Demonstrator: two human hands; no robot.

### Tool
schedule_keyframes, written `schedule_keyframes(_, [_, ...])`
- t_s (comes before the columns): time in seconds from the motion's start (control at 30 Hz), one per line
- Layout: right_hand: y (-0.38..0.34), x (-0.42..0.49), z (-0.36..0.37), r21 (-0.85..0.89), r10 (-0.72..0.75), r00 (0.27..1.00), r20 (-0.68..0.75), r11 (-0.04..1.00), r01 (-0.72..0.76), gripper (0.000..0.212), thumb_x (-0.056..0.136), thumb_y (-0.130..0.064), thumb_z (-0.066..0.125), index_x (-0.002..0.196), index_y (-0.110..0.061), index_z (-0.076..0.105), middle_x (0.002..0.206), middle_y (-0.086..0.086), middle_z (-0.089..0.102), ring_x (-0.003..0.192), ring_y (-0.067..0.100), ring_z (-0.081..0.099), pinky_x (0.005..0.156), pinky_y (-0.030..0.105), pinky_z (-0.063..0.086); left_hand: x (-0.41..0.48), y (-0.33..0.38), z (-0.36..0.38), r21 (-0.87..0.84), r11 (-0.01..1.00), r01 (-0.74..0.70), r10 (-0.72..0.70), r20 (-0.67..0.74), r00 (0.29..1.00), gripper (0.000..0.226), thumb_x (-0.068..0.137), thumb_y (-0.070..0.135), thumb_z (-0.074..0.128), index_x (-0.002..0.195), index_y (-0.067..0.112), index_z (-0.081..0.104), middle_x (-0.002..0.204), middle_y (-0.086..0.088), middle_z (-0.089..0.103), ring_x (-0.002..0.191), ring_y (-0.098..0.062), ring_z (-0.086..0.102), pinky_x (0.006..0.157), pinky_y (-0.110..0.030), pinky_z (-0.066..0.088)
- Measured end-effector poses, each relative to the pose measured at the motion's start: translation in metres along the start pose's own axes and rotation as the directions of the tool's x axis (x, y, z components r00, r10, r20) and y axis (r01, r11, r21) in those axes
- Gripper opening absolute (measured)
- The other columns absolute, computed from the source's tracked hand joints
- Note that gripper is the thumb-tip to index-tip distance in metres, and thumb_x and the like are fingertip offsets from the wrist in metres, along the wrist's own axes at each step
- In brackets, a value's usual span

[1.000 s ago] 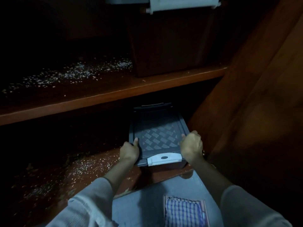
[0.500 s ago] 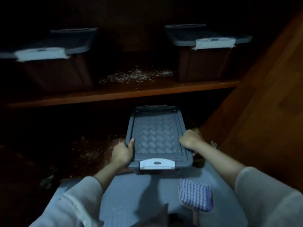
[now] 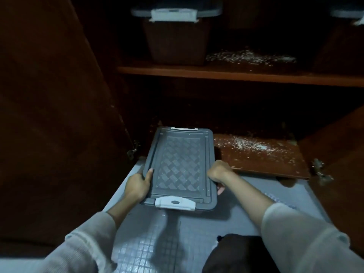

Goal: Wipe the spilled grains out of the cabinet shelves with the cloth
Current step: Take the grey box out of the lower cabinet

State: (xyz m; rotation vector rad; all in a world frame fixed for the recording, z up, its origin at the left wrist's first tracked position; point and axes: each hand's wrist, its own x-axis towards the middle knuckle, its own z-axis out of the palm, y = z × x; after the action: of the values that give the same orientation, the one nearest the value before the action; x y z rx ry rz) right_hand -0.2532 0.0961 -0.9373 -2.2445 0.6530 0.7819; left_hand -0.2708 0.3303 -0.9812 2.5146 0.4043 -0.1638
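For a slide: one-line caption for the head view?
Left hand and right hand grip a grey lidded bin; grains dot the upper shelf and lower shelf.

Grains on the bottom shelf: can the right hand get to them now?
Probably yes, once freed. The right hand has its grip on the grey box at its right edge; the grains lie on the bottom shelf just beyond it, nothing between.

Only a checked edge of the cloth (image 3: 279, 199) shows past the right forearm. The right hand (image 3: 217, 174) hides most of its fingers under the rim of the box (image 3: 180, 166). The top edge cuts the left bin (image 3: 175, 42); the right bin (image 3: 346, 14) is a corner scrap. The back of the lower shelf (image 3: 260, 156) is lost in darkness.
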Motion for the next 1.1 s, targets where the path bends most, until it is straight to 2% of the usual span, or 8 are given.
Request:
schedule_keyframes(0.07, [0.002, 0.002, 0.025, 0.011, 0.023, 0.999, 0.034, 1.0, -0.023, 0.03, 0.092, -0.003, 0.045, 0.12, 0.006, 0.055, 0.113, 0.026, 0.061, 0.083, 0.042, 0.067, 0.033, 0.037, 0.048, -0.007, -0.023, 0.003, 0.023, 0.999, 0.023, -0.023, -0.01, 1.0, 0.049, 0.097, 0.045, 0.038, 0.096, 0.001, 0.06, 0.092, -0.019, 0.066, 0.089, -0.034, 0.061, 0.069, -0.032, 0.041])
schedule_keyframes(0.23, [0.009, 0.006, 0.08, 0.093, 0.124, 0.984, 0.128, 0.986, -0.137, 0.032, 0.091, 0.004, 0.047, 0.123, 0.009, 0.049, 0.125, 0.03, 0.053, 0.097, 0.051, 0.06, 0.038, 0.06, 0.043, -0.022, -0.074, 0.015, 0.126, 0.991, 0.048, -0.045, -0.019, 0.999, 0.045, 0.098, 0.043, 0.035, 0.102, 0.002, 0.054, 0.094, -0.02, 0.065, 0.091, -0.036, 0.061, 0.073, -0.036, 0.045])
schedule_keyframes(0.37, [0.021, 0.009, 0.101, 0.047, 0.166, 0.973, 0.157, 0.983, -0.176, 0.036, 0.093, -0.002, 0.048, 0.127, 0.01, 0.046, 0.114, 0.034, 0.058, 0.082, 0.045, 0.066, 0.046, 0.051, 0.053, -0.028, -0.094, 0.023, 0.171, 0.985, 0.03, -0.033, 0.015, 0.999, 0.045, 0.099, 0.042, 0.033, 0.103, 0.002, 0.053, 0.089, -0.019, 0.065, 0.085, -0.036, 0.062, 0.066, -0.034, 0.043])
schedule_keyframes(0.57, [0.042, 0.013, 0.122, 0.154, 0.185, 0.96, 0.211, 0.963, -0.219, 0.039, 0.092, -0.002, 0.054, 0.129, 0.008, 0.045, 0.117, 0.031, 0.058, 0.092, 0.043, 0.065, 0.063, 0.051, 0.057, -0.034, -0.113, 0.04, 0.254, 0.967, 0.004, -0.022, 0.071, 0.997, 0.043, 0.1, 0.042, 0.029, 0.103, 0.004, 0.049, 0.088, -0.014, 0.065, 0.079, -0.031, 0.062, 0.062, -0.03, 0.042])
schedule_keyframes(0.73, [0.04, 0.003, 0.126, 0.083, 0.104, 0.975, 0.196, 0.989, -0.122, 0.032, 0.094, -0.002, 0.047, 0.126, 0.002, 0.045, 0.119, 0.031, 0.057, 0.092, 0.044, 0.065, 0.072, 0.053, 0.056, -0.028, -0.122, 0.046, 0.377, 0.924, 0.065, -0.148, 0.196, 0.969, 0.047, 0.101, 0.041, 0.025, 0.108, 0.003, 0.052, 0.105, -0.017, 0.064, 0.096, -0.033, 0.061, 0.076, -0.034, 0.044])
schedule_keyframes(0.87, [0.039, -0.008, 0.12, -0.072, 0.07, 0.976, 0.207, 0.996, -0.056, 0.03, 0.097, -0.008, 0.044, 0.123, 0.003, 0.048, 0.11, 0.031, 0.062, 0.08, 0.039, 0.067, 0.052, 0.035, 0.052, -0.024, -0.113, 0.044, 0.357, 0.926, 0.125, -0.198, 0.174, 0.965, 0.041, 0.099, 0.037, 0.035, 0.113, 0.001, 0.048, 0.114, -0.019, 0.059, 0.105, -0.035, 0.058, 0.083, -0.039, 0.045])
schedule_keyframes(1.0, [0.026, -0.01, 0.106, -0.301, -0.147, 0.988, -0.04, 0.945, 0.128, 0.025, 0.093, -0.011, 0.048, 0.114, -0.001, 0.058, 0.116, 0.018, 0.062, 0.103, 0.034, 0.062, 0.08, 0.034, 0.05, -0.021, -0.088, 0.033, 0.314, 0.949, 0.011, -0.032, 0.063, 0.998, 0.043, 0.09, 0.023, 0.053, 0.125, 0.001, 0.043, 0.128, -0.018, 0.042, 0.117, -0.034, 0.044, 0.092, -0.045, 0.043])
schedule_keyframes(1.1, [0.001, -0.014, 0.079, -0.287, -0.35, 0.926, -0.146, 0.91, 0.299, 0.02, 0.093, -0.004, 0.046, 0.11, -0.007, 0.054, 0.105, 0.015, 0.063, 0.096, 0.032, 0.062, 0.077, 0.036, 0.05, -0.018, -0.055, 0.029, 0.31, 0.946, -0.092, 0.075, 0.065, 0.995, 0.048, 0.09, 0.024, 0.056, 0.129, 0.003, 0.038, 0.134, -0.017, 0.036, 0.12, -0.032, 0.043, 0.096, -0.04, 0.042])
